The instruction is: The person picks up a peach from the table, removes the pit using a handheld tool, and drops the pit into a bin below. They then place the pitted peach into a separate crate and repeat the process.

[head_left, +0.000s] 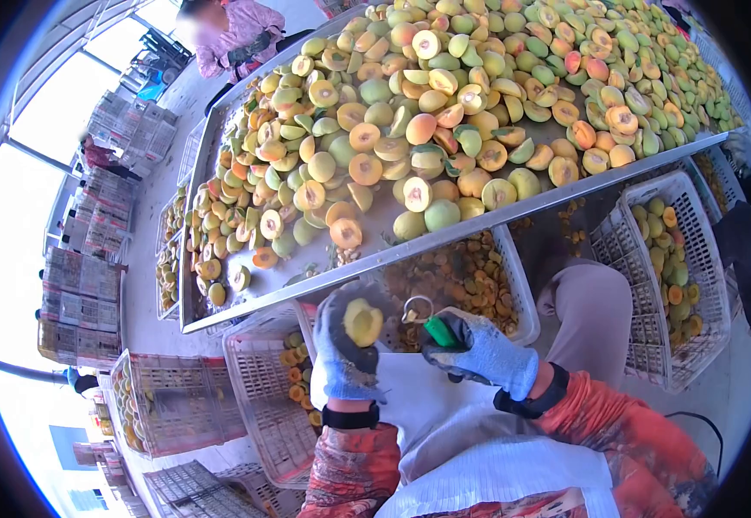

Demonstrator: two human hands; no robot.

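Cupped in my left hand (338,364), in a dark-palmed blue glove, is a yellow peach half (363,323) with its hollowed side facing up. My right hand (496,350), gloved the same way, closes round the green handle of a pitting tool (442,332). The tool's thin metal loop points toward the peach half, a short gap away, and a small pale scrap shows at the loop. Both hands are over my lap, just in front of the metal table (375,262), which is heaped with halved and whole peaches (444,138).
Under the table's near edge stands a crate (524,302) of brownish pits and scraps. Crates of peach halves flank me at left (259,401) and right (695,229). Another person (241,34) is at the table's far left. Stacked crates (82,281) line the left side.
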